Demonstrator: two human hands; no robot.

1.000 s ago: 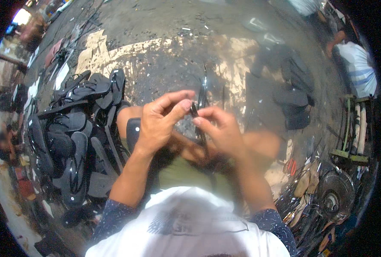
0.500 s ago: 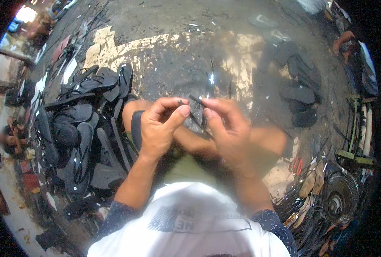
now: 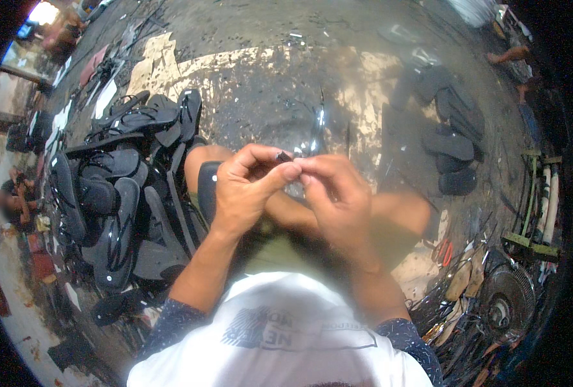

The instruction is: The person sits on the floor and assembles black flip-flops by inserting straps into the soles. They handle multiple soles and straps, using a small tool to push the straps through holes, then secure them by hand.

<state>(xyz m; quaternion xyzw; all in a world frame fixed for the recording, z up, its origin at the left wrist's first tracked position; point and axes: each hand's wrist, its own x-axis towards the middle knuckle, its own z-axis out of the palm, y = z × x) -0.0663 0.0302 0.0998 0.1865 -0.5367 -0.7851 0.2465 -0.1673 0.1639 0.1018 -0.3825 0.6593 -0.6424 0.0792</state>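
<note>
Black piece (image 3: 282, 157): small, at the meeting fingertips of the two hands, above the crossed legs (image 3: 289, 214); fingers cover part of it, so its full shape is hidden.
Left hand (image 3: 240, 188): thumb and forefinger pinching the black piece; the thumb tip is right beside the other hand's fingertips.
Right hand (image 3: 342, 200): thumb and forefinger drawn in close by the left thumb; whether anything is pinched between them, I cannot tell.
Lap: olive shorts (image 3: 276, 255) below the wrists; a white shirt (image 3: 286, 322) with dark print nearer the body; dark sleeves (image 3: 177, 322) flecked with pale marks.
Near the left wrist: one dark sole (image 3: 207, 190) with a white dot, on edge against the leg.
Sandal pile (image 3: 126, 203): heaped on the left, black, with thong straps; some tilted, some overlapping.
Floor (image 3: 254, 97): dark and stained; a tan sheet (image 3: 151, 61) at the far left; a shiny slender object (image 3: 320, 124) beyond the hands, its kind unclear.
Right side: dark soles (image 3: 449, 145) loosely grouped; red-handled scissors (image 3: 447, 253) nearer; a round fan (image 3: 509, 300) beside scattered scraps (image 3: 454, 342); a green metal frame (image 3: 533, 245) at the edge.
Left edge: another person (image 3: 25, 192), seated, well apart.
</note>
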